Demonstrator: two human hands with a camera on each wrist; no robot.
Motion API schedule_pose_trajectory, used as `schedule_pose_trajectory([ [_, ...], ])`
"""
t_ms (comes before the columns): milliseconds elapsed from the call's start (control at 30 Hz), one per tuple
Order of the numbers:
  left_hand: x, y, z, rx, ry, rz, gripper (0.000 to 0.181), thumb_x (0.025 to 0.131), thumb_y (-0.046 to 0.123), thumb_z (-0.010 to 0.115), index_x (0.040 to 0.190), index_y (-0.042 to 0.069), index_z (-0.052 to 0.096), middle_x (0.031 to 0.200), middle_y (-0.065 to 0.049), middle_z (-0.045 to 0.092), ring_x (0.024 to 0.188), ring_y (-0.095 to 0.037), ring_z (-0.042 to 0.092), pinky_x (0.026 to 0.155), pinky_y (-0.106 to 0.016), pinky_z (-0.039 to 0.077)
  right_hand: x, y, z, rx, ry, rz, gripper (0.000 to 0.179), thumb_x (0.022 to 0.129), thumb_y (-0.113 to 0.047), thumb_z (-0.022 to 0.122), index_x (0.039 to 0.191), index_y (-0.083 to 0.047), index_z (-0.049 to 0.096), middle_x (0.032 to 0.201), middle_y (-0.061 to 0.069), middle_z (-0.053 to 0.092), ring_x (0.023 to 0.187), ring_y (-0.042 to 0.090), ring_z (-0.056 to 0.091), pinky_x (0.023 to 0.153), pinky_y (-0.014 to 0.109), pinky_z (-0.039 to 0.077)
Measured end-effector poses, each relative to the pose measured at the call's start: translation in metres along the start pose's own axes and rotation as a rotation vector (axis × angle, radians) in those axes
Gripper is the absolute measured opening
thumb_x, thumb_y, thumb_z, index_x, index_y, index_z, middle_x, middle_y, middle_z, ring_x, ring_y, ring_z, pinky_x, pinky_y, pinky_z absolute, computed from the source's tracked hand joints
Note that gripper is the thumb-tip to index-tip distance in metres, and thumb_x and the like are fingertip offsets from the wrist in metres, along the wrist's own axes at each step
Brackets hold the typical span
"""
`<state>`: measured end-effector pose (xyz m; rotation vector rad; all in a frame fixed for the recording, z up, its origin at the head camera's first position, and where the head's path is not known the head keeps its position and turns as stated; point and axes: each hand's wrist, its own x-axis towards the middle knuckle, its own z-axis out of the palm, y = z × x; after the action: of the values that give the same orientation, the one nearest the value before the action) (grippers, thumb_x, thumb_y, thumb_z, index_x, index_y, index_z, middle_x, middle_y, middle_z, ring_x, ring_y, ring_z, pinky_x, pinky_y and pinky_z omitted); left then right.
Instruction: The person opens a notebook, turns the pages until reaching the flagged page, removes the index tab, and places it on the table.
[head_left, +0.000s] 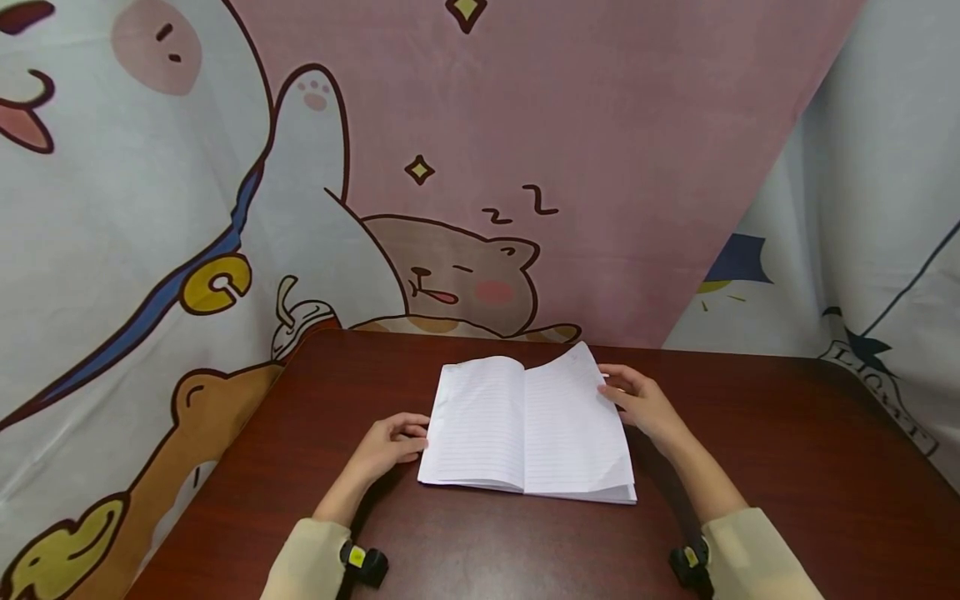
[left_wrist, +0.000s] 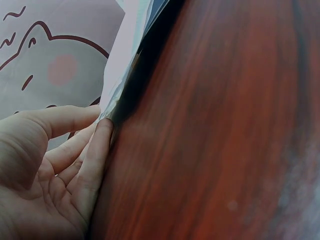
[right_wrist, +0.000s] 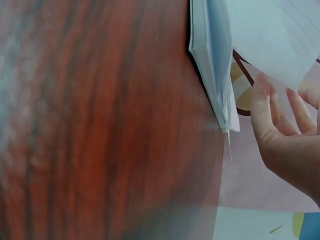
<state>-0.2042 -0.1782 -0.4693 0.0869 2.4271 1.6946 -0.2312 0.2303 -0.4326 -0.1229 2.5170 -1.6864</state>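
An open notebook with lined white pages lies on the table. At its left edge my left hand has its fingertips on the page edges; the left wrist view shows thumb and fingers meeting at the paper's side. My right hand pinches the outer edge of a right-hand page, whose far corner is raised. In the right wrist view that page stands lifted off the sheets below, its edge between thumb and fingers of the hand.
The dark reddish-brown wooden table reaches out on both sides of the notebook. Behind it hangs a cartoon-printed cloth. Small black devices with yellow marks sit at both wrists, beside pale sleeves.
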Motion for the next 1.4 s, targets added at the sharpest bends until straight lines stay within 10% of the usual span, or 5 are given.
schedule_pose_trajectory([
  [1400,0.001,-0.002,0.001,0.010,0.001,-0.006,0.038,0.091,0.010,0.071,0.126,-0.002,0.062,0.106,-0.016,0.067,0.084,-0.014,0.063,0.077,-0.035,0.060,-0.004,-0.008,0.016,0.068,-0.115,-0.009,0.052,0.104,-0.043,0.048,0.146,-0.013,0.050,0.151,0.021,0.044,0.132,0.041,0.049,0.097,0.049,0.054],
])
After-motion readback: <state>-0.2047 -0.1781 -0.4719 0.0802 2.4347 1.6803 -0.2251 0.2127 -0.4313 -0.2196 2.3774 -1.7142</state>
